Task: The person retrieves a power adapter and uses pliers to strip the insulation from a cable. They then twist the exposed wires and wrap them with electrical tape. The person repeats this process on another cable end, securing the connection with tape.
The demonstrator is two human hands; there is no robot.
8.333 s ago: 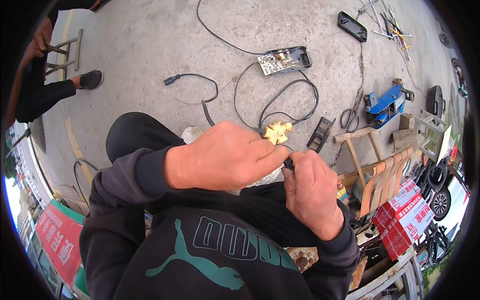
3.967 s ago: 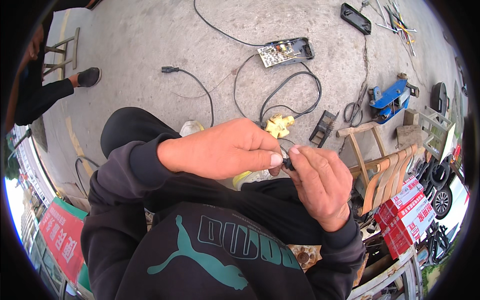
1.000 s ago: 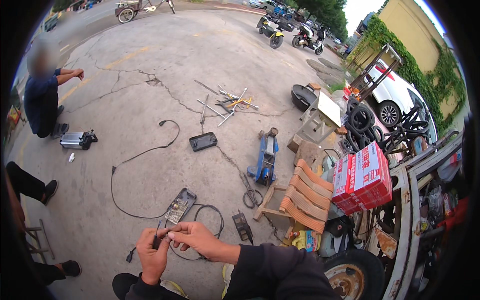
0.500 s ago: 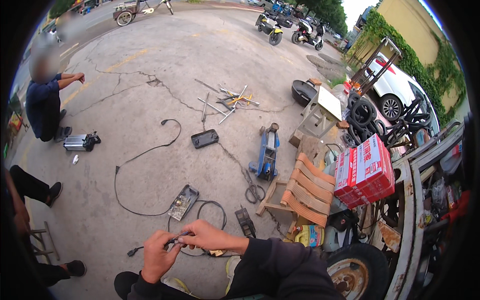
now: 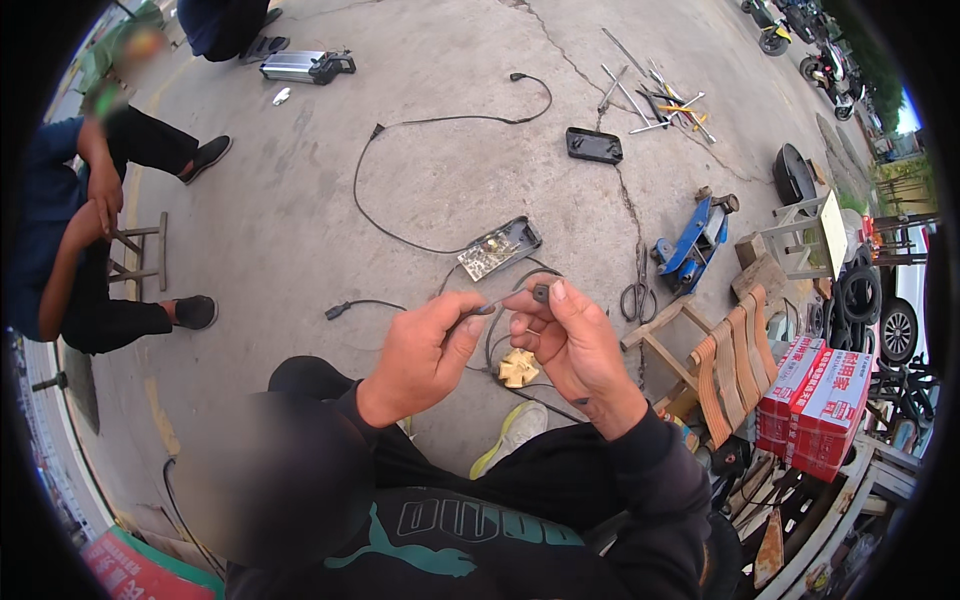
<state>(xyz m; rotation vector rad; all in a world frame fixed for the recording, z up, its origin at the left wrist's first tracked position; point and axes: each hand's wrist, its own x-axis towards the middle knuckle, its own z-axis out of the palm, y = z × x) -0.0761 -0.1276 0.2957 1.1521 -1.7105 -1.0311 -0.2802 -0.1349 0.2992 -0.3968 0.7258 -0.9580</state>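
Note:
My left hand [image 5: 425,350] is closed in a pinch on the end of a dark cable [image 5: 484,309]. Across from it, my right hand [image 5: 580,345] grips a small black block [image 5: 541,293] between thumb and fingers; its exact kind I cannot make out. A thin greyish strand spans the gap between the hands. Just beyond them lies an open black case [image 5: 500,250] with a circuit board inside, its cord running over the concrete. A black plug [image 5: 338,312] rests to the left of my left hand. Below the hands sits a pale yellow lump [image 5: 518,368].
An empty black case half [image 5: 594,145], scissors [image 5: 638,300], a blue floor jack [image 5: 692,245] and wrenches [image 5: 670,108] lie farther out. At right stand a strapped wooden chair [image 5: 735,365] and a red-white carton [image 5: 815,410]. A seated person [image 5: 75,215] is at left, near a silver battery pack [image 5: 300,67].
My view has swung left and downward. The hands, close together on the cable before, are now apart, and the small black block shows in my right hand.

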